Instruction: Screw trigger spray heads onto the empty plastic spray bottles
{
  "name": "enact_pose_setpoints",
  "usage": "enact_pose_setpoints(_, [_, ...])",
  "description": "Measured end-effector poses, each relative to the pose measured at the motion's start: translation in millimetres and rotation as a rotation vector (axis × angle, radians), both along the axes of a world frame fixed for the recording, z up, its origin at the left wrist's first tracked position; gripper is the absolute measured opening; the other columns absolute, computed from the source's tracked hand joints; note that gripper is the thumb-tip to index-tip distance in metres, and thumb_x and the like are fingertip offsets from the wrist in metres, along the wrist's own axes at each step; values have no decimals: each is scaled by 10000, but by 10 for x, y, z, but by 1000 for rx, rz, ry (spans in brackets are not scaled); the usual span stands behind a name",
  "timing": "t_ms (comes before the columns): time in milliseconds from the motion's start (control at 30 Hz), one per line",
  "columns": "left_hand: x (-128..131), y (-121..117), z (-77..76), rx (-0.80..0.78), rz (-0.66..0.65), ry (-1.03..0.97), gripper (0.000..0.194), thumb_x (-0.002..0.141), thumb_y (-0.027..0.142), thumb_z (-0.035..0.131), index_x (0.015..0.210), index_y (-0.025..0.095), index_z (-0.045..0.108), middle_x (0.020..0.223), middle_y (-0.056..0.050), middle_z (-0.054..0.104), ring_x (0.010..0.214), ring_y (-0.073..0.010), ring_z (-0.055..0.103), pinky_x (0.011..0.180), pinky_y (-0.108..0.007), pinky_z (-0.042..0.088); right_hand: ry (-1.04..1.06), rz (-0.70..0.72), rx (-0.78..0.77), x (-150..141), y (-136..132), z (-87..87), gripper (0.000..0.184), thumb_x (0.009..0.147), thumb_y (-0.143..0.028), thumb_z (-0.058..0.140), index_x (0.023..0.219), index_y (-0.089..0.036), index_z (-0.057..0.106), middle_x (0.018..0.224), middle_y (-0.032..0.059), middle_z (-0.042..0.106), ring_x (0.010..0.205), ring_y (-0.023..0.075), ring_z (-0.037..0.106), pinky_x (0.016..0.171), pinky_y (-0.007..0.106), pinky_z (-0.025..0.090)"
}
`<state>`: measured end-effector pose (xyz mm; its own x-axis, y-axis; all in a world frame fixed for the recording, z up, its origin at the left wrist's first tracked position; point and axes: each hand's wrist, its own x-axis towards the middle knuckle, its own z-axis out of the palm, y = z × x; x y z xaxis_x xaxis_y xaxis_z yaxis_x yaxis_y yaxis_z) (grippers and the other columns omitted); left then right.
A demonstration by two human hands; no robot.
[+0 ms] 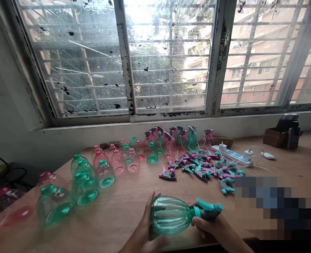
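Left fingers (150,205), right fingers (198,222) grip teal spray bottle (172,215).

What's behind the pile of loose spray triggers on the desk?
A white power strip with plugged-in adapters lies behind the spray triggers, which hide the desk beneath them.

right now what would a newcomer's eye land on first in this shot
The teal plastic spray bottle comes first: it lies across the bottom centre, its body in the left hand and its neck in the right hand. Next comes the heap of loose trigger heads mid-table, with rows of teal and pink bottles to its left and behind it. Above them all, a barred window with a chipped frame fills the top.
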<state>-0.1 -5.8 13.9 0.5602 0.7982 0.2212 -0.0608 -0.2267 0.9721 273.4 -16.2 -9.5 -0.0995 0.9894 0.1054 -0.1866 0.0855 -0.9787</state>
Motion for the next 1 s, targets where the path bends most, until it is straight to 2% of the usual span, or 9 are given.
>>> enact_pose_setpoints(67, [-16,-19,35,0,14,37,1067,878,485,765,1640,330,33,1737,-103,178,1578,-331,217,1273,-433,238,-6,12,-1,1,4,3,511,705,-532,887,1019,-180,691,621,-26,696,456,116,547,502,258,453])
enact_pose_setpoints(133, [-20,-25,35,19,33,60,1044,887,477,756,1641,320,52,1731,-110,196,1576,-328,225,1279,-434,219,-11,24,6,3,6,9,491,720,-524,880,1020,-183,694,561,-59,638,450,109,526,508,252,450])
enact_pose_setpoints(233, [3,-14,-11,71,53,33,997,895,457,751,1625,379,77,1722,-95,212,1538,-337,316,1240,-453,309,-15,27,10,4,6,18,484,734,-528,870,1020,-180,694,547,-68,614,446,105,513,507,250,440])
enact_pose_setpoints(367, [44,-3,-57,122,69,18,893,920,467,713,1593,452,127,1716,-55,204,1493,-334,393,1175,-431,408,11,19,-1,8,8,2,518,723,-540,872,1035,-172,684,639,-19,693,459,118,540,504,266,443])
enact_pose_setpoints(467, [30,-1,-57,118,70,27,950,905,484,729,1608,424,92,1716,-71,217,1518,-336,352,1196,-436,376,9,16,1,13,11,-19,517,722,-530,873,1042,-174,680,677,-5,715,468,124,555,506,272,451])
enact_pose_setpoints(567, [-15,-4,-33,70,43,57,1046,881,483,760,1629,378,36,1726,-84,211,1555,-329,281,1253,-431,278,-34,29,7,18,13,-27,471,731,-502,873,1025,-185,685,598,-51,651,463,117,541,501,253,441])
enact_pose_setpoints(733, [-43,-19,30,69,56,92,1003,902,439,750,1636,348,72,1729,-85,212,1576,-318,226,1289,-425,178,-56,45,17,17,10,-4,423,744,-482,866,1006,-203,684,531,-90,569,462,118,526,504,242,429])
enact_pose_setpoints(900, [17,-5,-12,105,55,38,920,917,451,728,1598,454,110,1718,-48,250,1499,-324,398,1228,-441,329,-3,21,2,13,7,6,499,736,-527,866,1045,-183,677,554,-77,579,463,119,526,512,255,443])
enact_pose_setpoints(1000, [31,30,-96,83,31,-1,942,902,488,736,1596,460,101,1705,-68,275,1448,-333,470,1200,-473,368,7,11,-9,12,6,-8,523,733,-538,868,1057,-176,674,570,-57,615,465,123,534,509,259,444])
